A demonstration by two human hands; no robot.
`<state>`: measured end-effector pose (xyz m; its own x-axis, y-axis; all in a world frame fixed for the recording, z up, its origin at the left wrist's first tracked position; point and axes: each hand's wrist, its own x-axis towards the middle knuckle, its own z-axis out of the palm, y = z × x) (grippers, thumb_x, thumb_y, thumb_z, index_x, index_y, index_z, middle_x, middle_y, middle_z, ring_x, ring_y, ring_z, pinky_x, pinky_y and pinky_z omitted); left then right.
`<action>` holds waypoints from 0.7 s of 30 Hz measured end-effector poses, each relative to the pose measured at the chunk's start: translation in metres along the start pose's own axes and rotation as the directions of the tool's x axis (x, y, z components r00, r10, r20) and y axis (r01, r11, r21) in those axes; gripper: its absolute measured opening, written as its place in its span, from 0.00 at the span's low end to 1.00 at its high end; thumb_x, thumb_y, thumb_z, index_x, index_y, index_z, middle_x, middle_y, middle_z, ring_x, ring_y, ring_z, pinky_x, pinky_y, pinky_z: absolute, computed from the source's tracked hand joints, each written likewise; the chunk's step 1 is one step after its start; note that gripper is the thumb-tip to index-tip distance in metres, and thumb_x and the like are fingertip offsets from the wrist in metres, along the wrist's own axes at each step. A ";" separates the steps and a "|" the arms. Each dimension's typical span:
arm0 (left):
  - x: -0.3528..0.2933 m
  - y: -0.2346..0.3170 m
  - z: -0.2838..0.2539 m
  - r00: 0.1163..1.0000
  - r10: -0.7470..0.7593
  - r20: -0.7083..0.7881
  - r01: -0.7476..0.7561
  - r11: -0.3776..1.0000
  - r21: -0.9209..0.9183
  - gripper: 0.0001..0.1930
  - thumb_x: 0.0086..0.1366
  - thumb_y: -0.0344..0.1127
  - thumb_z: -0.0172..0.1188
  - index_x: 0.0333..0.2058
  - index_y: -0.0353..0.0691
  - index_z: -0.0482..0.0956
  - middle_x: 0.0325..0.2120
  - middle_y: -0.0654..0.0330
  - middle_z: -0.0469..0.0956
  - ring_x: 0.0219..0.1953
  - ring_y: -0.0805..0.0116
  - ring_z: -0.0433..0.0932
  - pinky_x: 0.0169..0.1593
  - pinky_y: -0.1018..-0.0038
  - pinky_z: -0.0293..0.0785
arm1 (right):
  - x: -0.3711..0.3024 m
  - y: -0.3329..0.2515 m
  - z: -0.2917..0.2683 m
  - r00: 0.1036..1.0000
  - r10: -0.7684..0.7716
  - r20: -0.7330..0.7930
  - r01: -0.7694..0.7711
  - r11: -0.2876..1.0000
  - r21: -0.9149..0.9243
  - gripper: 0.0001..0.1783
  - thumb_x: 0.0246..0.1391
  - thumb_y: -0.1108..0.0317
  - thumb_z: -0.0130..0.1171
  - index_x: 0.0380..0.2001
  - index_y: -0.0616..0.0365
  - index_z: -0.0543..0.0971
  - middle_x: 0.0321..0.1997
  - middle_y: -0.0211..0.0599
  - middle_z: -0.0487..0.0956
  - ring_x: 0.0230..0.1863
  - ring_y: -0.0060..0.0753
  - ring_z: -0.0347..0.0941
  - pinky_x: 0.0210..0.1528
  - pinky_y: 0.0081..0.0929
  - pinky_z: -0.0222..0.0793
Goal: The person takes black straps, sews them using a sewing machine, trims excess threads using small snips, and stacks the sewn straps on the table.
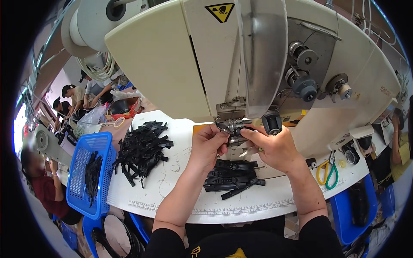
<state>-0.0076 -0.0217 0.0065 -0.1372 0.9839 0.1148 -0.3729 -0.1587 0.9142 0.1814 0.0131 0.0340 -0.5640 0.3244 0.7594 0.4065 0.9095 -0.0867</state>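
My left hand (208, 145) is closed in a pinch at the needle area of a large cream sewing machine (157, 60). Between its thumb and fingers is the end of a small black strip (223, 127). On the other side of the presser foot (235, 125), my right hand (275, 145) is closed, thumb and forefinger on the same dark piece. A pointed metal blade (248, 152) sticks out beneath the right fingers; its handle is hidden in the palm. Just below both hands lie several black strips (234, 172) that look like short zipper pieces.
A heap of black strips (144, 148) covers the table's left side. Farther left stands a blue basket (106, 189) with more strips. Scissors with yellow and green handles (329, 172) lie at right, above a blue bin (340, 223). A ruler tape (241, 211) edges the table. People work at far left and right.
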 end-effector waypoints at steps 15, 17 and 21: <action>0.012 0.001 -0.002 1.000 0.016 0.006 -0.016 0.999 0.043 0.05 0.61 0.29 0.54 0.26 0.39 0.72 0.19 0.66 0.71 0.14 0.80 0.68 0.18 0.85 0.61 | 0.010 0.005 -0.002 1.000 -0.022 -0.018 0.021 0.998 -0.062 0.08 0.35 0.73 0.57 0.25 0.53 0.75 0.19 0.32 0.72 0.20 0.36 0.71 0.20 0.30 0.65; 0.013 -0.002 -0.002 1.000 0.016 -0.005 -0.016 1.000 0.020 0.04 0.60 0.27 0.54 0.27 0.37 0.72 0.19 0.63 0.71 0.14 0.78 0.68 0.17 0.84 0.62 | 0.007 0.009 0.000 1.000 -0.028 -0.014 0.027 0.998 -0.055 0.08 0.35 0.73 0.57 0.25 0.53 0.74 0.19 0.32 0.72 0.20 0.36 0.70 0.20 0.30 0.65; 0.017 -0.006 0.002 1.000 0.018 -0.016 -0.019 0.999 -0.030 0.02 0.59 0.26 0.55 0.28 0.35 0.73 0.19 0.61 0.72 0.13 0.75 0.68 0.16 0.83 0.63 | 0.001 0.016 0.003 1.000 -0.006 -0.013 0.005 0.999 -0.038 0.08 0.34 0.73 0.57 0.24 0.53 0.74 0.19 0.32 0.71 0.20 0.37 0.70 0.20 0.31 0.65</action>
<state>-0.0057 -0.0040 0.0033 -0.1590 0.9793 0.1251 -0.3977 -0.1795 0.8998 0.1851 0.0283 0.0312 -0.5571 0.3161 0.7679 0.4305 0.9007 -0.0584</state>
